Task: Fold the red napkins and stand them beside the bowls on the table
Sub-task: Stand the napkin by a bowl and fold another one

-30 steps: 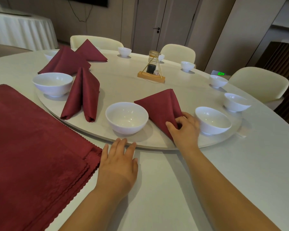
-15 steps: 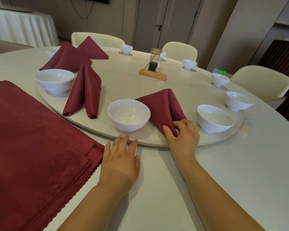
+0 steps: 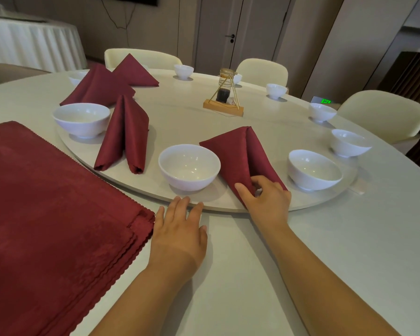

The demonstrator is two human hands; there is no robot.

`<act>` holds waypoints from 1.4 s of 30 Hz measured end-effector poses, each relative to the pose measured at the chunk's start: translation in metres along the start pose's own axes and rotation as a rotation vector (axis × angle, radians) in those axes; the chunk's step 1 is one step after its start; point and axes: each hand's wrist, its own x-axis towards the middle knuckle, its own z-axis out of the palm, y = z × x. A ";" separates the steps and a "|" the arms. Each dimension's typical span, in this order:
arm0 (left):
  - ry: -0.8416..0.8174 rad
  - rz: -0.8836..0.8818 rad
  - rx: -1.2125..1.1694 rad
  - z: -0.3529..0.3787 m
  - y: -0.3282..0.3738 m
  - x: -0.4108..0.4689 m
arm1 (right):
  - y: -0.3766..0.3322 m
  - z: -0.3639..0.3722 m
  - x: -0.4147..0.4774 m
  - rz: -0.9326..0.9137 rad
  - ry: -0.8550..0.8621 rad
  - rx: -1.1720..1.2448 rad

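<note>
The folded napkin (image 3: 241, 156) stands right of centre on the turntable (image 3: 184, 127), just beside the near bowl (image 3: 189, 166), its lower corner pinched by the right hand (image 3: 267, 202), fingers curled. Released carelessly, it could splay or tip against that bowl. The left hand (image 3: 180, 231) lies flat, fingers straight, seemingly touching the turntable's rim; a push there could spin everything.

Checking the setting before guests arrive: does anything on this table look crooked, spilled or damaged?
Nothing is spilled or broken. The folded napkin between the middle bowl and the right bowl looks unsettled: the right hand pinches its near corner, and it splays wider than the finished napkin further left.
</note>
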 end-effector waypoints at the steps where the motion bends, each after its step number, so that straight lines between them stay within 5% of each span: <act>1: 0.000 0.002 -0.006 0.002 -0.001 0.000 | 0.002 -0.002 -0.001 -0.018 0.002 0.006; 6: 0.117 0.034 -0.143 0.011 -0.003 0.001 | 0.014 -0.015 0.003 0.025 0.116 0.156; 18: 0.297 0.104 -0.069 0.022 -0.006 0.007 | 0.018 -0.023 0.022 0.205 -0.035 -0.150; 32: 0.172 0.016 -0.211 0.010 -0.003 0.000 | 0.013 -0.027 0.009 0.053 0.003 0.162; 42: 0.023 -0.004 -0.042 0.003 -0.001 -0.001 | 0.010 -0.006 0.004 -0.021 -0.079 -0.077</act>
